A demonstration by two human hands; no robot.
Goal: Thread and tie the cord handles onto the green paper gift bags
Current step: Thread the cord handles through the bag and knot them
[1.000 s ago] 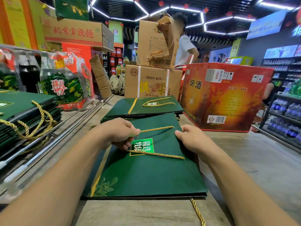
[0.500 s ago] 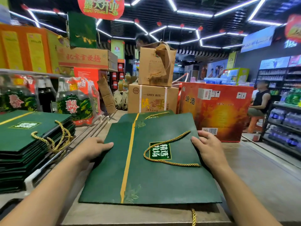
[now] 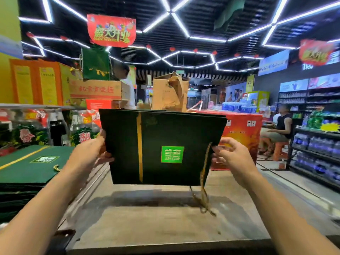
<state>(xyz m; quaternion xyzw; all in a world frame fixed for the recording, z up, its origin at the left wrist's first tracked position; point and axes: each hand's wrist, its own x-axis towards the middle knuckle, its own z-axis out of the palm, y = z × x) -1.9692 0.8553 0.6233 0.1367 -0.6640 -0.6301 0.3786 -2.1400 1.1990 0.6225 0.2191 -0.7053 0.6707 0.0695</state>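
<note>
Above the table [image 3: 147,227], left hand [image 3: 88,155] and right hand [image 3: 233,157] grip a flat paper bag [image 3: 165,129], cord [image 3: 203,181] dangling.

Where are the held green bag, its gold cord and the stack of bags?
green bag [image 3: 165,129], head view, front panel.
gold cord [image 3: 204,166], head view, hanging strand.
stack of bags [image 3: 27,168], head view, top bag.

One wide-angle head-worn camera looks forward, nearly level, across the bench [image 3: 165,227] from close above it, with ceiling lights [image 3: 180,23] filling the upper third of the frame.
</note>
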